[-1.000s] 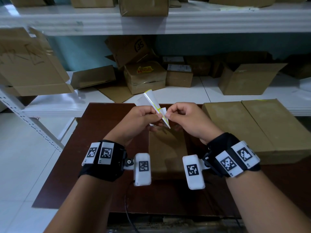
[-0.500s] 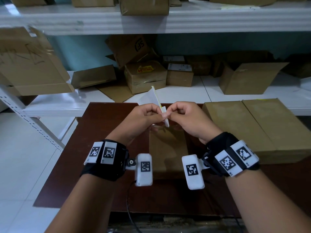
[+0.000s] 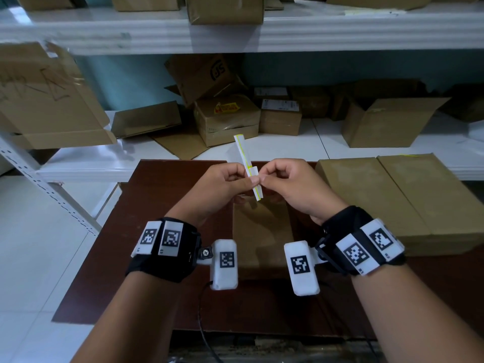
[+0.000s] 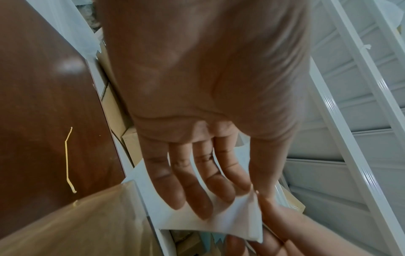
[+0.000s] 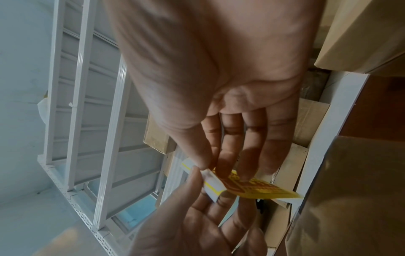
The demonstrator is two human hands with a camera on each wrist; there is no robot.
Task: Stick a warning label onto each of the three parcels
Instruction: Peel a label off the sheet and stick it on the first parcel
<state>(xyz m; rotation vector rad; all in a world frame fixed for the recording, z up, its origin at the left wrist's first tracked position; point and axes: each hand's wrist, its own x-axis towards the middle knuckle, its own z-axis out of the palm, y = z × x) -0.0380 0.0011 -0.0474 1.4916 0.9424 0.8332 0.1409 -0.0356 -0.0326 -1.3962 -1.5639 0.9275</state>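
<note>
The warning label (image 3: 248,169) is held edge-up above the small parcel (image 3: 262,239) on the brown table (image 3: 157,231), likely so its backing can be peeled. The left hand (image 3: 222,188) and right hand (image 3: 293,189) both pinch it, fingertips meeting at its near end. Only the right wrist view shows its yellow printed face (image 5: 260,188); the left wrist view shows white backing (image 4: 219,223). Two larger parcels (image 3: 408,195) lie to the right.

1. A dark reddish-brown wooden table (image 3: 162,231) carries a flat brown parcel (image 3: 262,239) at its middle and a large flat brown cardboard box (image 3: 408,200) on its right side.
2. A thin yellow strip (image 4: 67,161) lies on the bare tabletop.
3. Behind the table, a white metal shelf (image 3: 110,163) bears several brown cardboard boxes (image 3: 385,124) and a flattened sheet of brown cardboard (image 3: 180,142).
</note>
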